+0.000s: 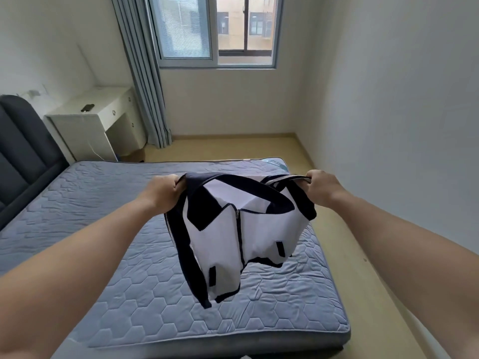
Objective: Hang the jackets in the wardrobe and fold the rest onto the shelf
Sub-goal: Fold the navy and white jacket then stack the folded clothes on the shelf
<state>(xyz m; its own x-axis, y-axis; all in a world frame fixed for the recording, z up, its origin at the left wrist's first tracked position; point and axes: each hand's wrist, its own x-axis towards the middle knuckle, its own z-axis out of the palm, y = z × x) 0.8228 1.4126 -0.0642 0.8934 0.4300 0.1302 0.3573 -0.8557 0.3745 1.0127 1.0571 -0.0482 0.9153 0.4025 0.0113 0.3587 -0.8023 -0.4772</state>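
Two bare hands held a white zip-front jacket point(241, 229) with navy collar and sleeves up over a bed.

The left hand point(166, 189) gripped one shoulder and the right hand point(320, 186) gripped the other, fingers curled round the cloth. The jacket hung above the foot end of the blue-grey quilted mattress point(103, 203), its zip closed. A dark padded headboard point(23, 141) stood at the left edge, a white desk point(101, 112) beyond it, beside grey curtains point(141, 73) and a window point(215, 29).
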